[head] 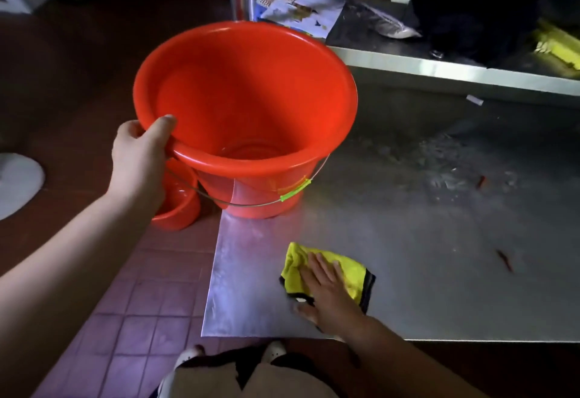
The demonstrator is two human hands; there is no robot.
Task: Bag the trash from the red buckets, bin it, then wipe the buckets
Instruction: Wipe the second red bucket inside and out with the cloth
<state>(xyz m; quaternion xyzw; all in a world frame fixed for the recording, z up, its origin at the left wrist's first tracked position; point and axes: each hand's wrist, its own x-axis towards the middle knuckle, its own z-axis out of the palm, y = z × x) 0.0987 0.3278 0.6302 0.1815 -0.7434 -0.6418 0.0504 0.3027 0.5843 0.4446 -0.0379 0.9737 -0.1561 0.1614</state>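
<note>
A large red bucket (pixel 244 102) stands at the left corner of the steel table (pixel 423 256), tilted toward me, its inside empty. My left hand (pixel 139 159) grips its near rim, thumb over the lip. Its wire handle hangs down the front with a green grip. A second, smaller red bucket (pixel 179 206) sits on the floor just behind my left wrist. A yellow cloth with a black edge (pixel 351 272) lies flat on the table near the front edge. My right hand (pixel 326 291) rests on it with fingers straight.
A raised steel shelf (pixel 439 68) at the back holds papers (pixel 301 8), a dark bag (pixel 470 24) and something yellow (pixel 555 46). Small red scraps (pixel 503 259) lie on the table's right part. Pink floor tiles (pixel 141 303) lie on the left; a white object (pixel 18 184) is at far left.
</note>
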